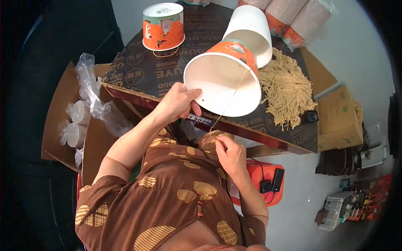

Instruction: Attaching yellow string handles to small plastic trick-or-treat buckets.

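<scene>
My left hand grips the rim of an orange-printed paper bucket, thumb inside and fingers outside. The bucket lies tilted at the table's front edge, its white mouth toward me. A small dark hole shows in its wall beside my thumb. A thin tan cord runs from the bucket's far right wall across the mouth and down over the near rim. Below the table edge, my right hand is closed with fingertips pinched on the cord's lower end. Behind this bucket, a white paper bucket lies on its side.
An upturned orange bucket with a cord handle stands back left on the dark table. A heap of tan cords lies right, near stacked buckets. Cardboard boxes flank the table. A red stool holds black devices.
</scene>
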